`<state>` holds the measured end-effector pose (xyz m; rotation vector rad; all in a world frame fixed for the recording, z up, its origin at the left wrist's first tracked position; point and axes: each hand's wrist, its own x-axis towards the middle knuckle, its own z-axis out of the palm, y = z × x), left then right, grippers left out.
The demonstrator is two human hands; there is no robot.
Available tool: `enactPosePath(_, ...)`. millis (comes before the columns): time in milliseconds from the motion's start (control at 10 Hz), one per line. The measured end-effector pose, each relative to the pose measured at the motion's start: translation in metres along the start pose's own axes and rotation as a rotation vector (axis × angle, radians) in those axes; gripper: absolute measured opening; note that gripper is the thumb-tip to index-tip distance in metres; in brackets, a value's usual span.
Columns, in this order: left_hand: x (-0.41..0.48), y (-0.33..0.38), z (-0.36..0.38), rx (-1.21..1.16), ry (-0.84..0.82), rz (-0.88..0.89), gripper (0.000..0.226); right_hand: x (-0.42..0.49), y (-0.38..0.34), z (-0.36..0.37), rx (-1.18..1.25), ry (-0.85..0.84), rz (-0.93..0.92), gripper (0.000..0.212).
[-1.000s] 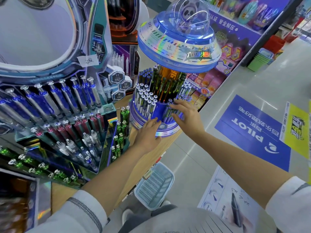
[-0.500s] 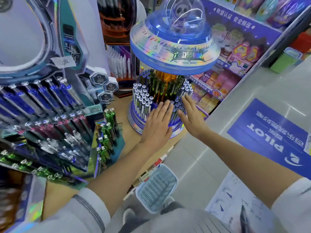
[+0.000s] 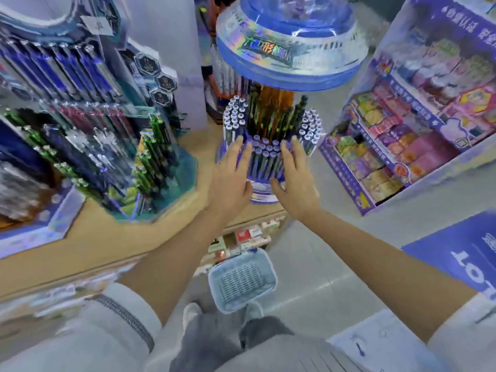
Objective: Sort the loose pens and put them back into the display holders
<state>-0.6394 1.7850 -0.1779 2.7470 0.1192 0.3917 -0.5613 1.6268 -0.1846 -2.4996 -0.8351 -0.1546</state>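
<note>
1. Hand state. I read my left hand (image 3: 230, 181) and right hand (image 3: 294, 181) as flat against the round blue plastic carousel pen holder (image 3: 261, 187). One hand lies on each side of its front compartment. On both hands the fingers are straight and close together, the thumbs set apart. Neither hand pinches or grips a pen.

2. Location of the work. The carousel stands at the front right corner of the tan wooden counter (image 3: 161, 237). The white-capped blue pens (image 3: 264, 154) in the front compartment stand upright between my two hands. The matching left cluster (image 3: 234, 114) and right cluster (image 3: 310, 127) also stand upright.

3. Progress. No loose pen shows on the visible counter surface. The three near compartments look full and orderly, so I judge this holder nearly complete. The hands appear to be squaring the front bundle or preparing to turn the carousel.

4. Left to do. The carousel's far side is hidden. The tiered blue display rack of blue, red and green pens (image 3: 80, 116) toward the counter's left edge is too blurred to check. I cannot tell whether the pale blue perforated basket (image 3: 241, 280) on the floor holds pens.
</note>
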Motion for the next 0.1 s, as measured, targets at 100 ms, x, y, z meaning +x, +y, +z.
enactPosePath(100, -0.0233, 0.0037, -0.0055, 0.015, 0.000, -0.047, 0.075, -0.0153, -0.0079, -0.0061, 0.072, 0.052, -0.076, 0.061)
